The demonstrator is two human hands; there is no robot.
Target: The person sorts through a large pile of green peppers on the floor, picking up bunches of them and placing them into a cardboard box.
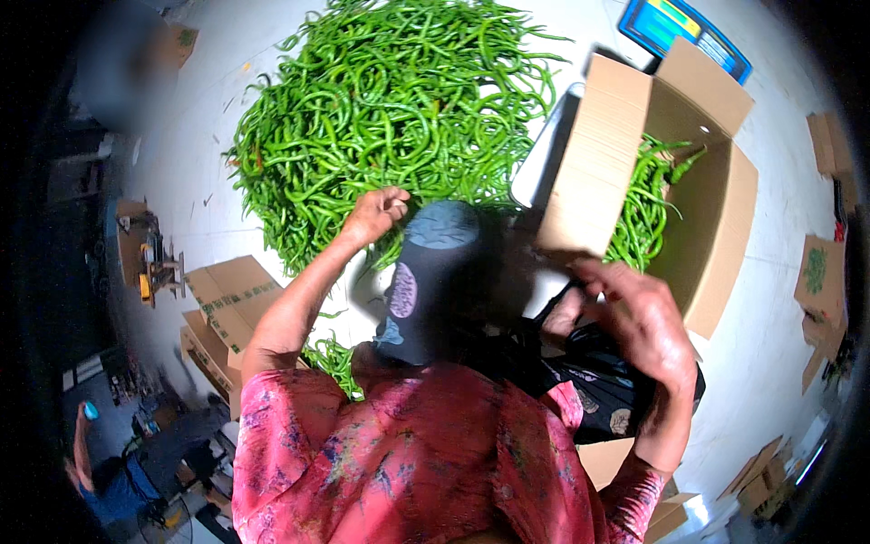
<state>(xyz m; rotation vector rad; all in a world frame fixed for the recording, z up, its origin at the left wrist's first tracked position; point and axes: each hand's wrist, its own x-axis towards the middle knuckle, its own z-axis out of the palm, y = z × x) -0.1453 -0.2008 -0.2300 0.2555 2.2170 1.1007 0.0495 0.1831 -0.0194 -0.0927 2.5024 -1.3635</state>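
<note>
A large heap of long green chili peppers (380, 115) lies spread over the pale floor (731, 285) in front of me. My left hand (379, 214) hovers at the heap's near edge beside my knee, fingers curled; whether a pepper is inside them is not visible. My right hand (639, 313), blurred, is beside the near end of an open cardboard box (717, 224). Its fingers are bent and somewhat apart, with no object visible in them. Inside the box, more green chili peppers (642, 217) lie along the left side.
Behind the box's left flap is a flat pale-topped object (547, 149), partly hidden. A blue panel (686, 34) lies beyond the box. Cardboard boxes (234, 299) stand at my left, near a smaller pile of peppers (333, 364). Another person's arm (81, 442) shows at lower left.
</note>
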